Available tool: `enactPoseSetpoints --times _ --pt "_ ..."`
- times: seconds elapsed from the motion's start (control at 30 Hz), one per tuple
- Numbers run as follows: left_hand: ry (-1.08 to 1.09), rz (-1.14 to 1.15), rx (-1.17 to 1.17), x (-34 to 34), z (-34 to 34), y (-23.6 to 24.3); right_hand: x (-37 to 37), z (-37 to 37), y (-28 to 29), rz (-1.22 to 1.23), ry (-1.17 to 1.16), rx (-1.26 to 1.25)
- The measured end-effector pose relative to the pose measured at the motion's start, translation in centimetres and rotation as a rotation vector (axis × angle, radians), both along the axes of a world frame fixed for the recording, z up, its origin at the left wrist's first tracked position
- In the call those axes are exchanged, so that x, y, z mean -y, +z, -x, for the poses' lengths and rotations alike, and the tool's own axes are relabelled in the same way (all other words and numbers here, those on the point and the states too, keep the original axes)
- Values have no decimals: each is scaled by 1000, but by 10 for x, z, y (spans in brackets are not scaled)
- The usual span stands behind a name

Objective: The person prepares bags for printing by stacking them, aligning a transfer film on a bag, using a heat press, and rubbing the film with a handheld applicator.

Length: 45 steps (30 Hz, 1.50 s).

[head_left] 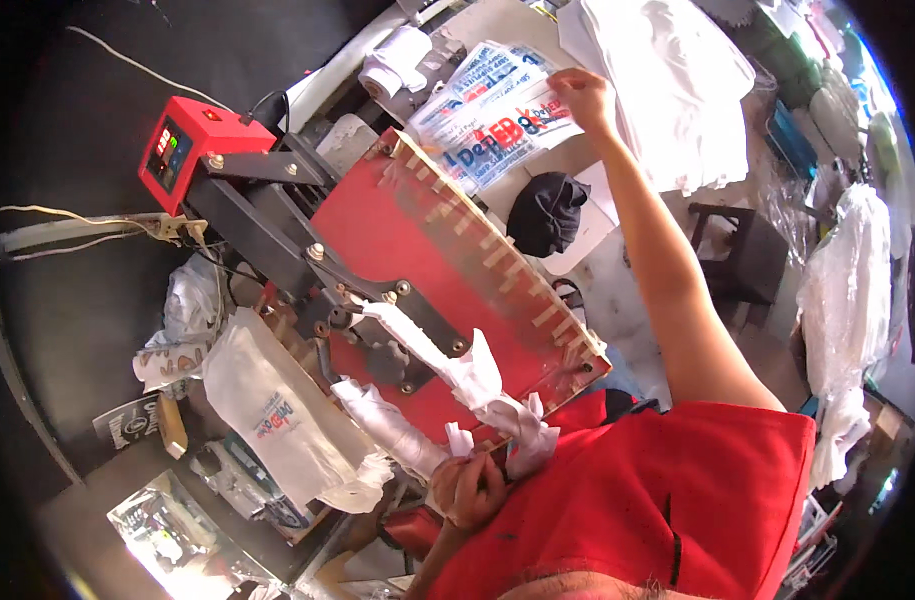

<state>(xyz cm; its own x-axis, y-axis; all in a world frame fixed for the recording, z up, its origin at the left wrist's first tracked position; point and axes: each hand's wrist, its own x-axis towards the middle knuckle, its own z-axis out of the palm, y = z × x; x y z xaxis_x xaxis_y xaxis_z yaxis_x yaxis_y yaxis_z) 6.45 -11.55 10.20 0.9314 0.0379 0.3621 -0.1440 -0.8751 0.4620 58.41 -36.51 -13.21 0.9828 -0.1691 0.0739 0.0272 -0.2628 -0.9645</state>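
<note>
- Left hand (467, 492): fingers curled around the near end of the wrapped handle (385, 425); grasp appears firm, though part of the fingers is hidden.
- Handle: bound in white cloth. Judged stiff underneath, with a soft, non-slip cover. Take hold at the padded near end.
- Red plate (372, 215): upper plate of the press, extending away from the handle. Strips of tape line its right edge. Judged rigid and heavy; treat as possibly hot and move only by the handle.
- Control box (180, 150): red, display lit, mounted on the press's dark arm, left of the plate.
- Black cloth (547, 214): bunched near the plate's right edge. Judged soft and light.
- Printed sheets (502, 120): overlapping beyond the plate's far corner, with blue and red print. Judged thin, light and flexible, smooth enough to slide and easily creased. Take hold at a bare corner or margin, clear of the print.
- Right hand (582, 98): arm extended, fingers bent at the right edge of the printed sheets. Whether they pinch a sheet or only touch it cannot be told.
- White fabric (677, 95): layered just beside the right hand. Judged soft and limp; lift by an edge, supporting the folds.
</note>
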Motion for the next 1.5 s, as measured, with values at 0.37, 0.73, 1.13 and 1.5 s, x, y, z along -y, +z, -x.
enactPoseSetpoints --times 0.37,0.73,1.13,1.5 --pt "55 -49 -80 6 6 2 90 61 -35 545 342 -76" --pt "75 -20 -98 8 4 5 73 75 11 732 653 98" --pt "65 23 -38 9 4 4 43 51 41 697 328 379" --pt "53 264 19 13 7 43 97 195 312 43 524 -12"
